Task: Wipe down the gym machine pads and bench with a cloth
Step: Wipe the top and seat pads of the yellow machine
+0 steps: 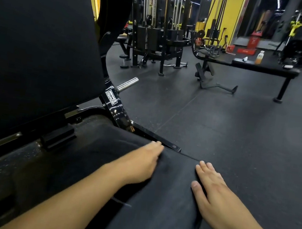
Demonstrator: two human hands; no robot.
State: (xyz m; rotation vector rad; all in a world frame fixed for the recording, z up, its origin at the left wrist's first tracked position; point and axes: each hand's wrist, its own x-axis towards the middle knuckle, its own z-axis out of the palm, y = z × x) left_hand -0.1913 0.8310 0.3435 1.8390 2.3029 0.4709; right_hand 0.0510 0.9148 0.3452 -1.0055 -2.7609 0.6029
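A large black back pad (39, 44) of the gym machine fills the upper left, tilted on its black frame (117, 109). Below it a dark cloth (170, 191) lies spread out flat, low beside the frame's base. My left hand (144, 162) rests palm down on the cloth's far edge, fingers reaching the frame's floor bar. My right hand (213, 193) presses flat on the cloth's right edge with straight fingers. Neither hand grips anything. A flat black bench (265, 68) stands at the back right.
A bottle (259, 57) and small items sit on the far bench. A cable weight-stack station (157, 37) stands behind, with a rowing handle (218, 87) on the floor. A chrome plate peg (128, 84) sticks out from the frame. Dark rubber flooring (240, 136) stretches to the right.
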